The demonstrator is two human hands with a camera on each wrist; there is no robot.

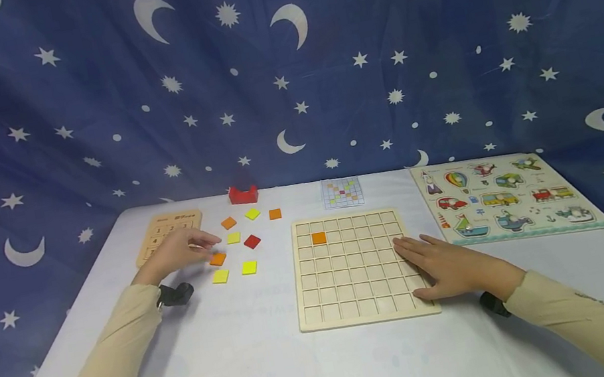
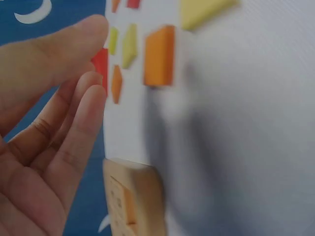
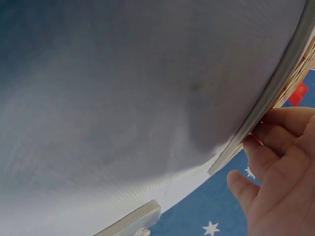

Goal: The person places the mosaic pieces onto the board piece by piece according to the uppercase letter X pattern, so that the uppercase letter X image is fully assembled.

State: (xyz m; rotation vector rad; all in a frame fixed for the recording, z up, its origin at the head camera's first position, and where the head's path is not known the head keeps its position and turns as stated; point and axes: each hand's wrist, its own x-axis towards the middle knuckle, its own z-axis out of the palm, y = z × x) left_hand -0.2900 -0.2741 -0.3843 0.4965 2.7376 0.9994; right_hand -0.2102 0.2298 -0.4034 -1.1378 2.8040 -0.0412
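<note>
My left hand [image 1: 182, 250] hovers by an orange square tile [image 1: 218, 259], its fingers bent a little and apart. In the left wrist view nothing lies between the left thumb and fingers, and the orange tile [image 2: 159, 55] sits beyond the fingertips. My right hand [image 1: 445, 264] rests with spread fingers on the right edge of a pale wooden grid board [image 1: 369, 321]. One orange tile [image 1: 319, 238] lies in a cell near the board's upper left. Around the left hand are yellow tiles [image 1: 249, 268], a red tile [image 1: 252, 242] and more orange tiles [image 1: 275, 214].
A wooden number board [image 1: 149, 235] lies beyond the left hand, partly covered by it. At the back are a red holder [image 1: 243, 195] and a pattern card [image 1: 342, 192] with a coloured cross. A picture puzzle board [image 1: 509, 195] lies at the right. A starry blue curtain [image 1: 350, 119] rises behind the table.
</note>
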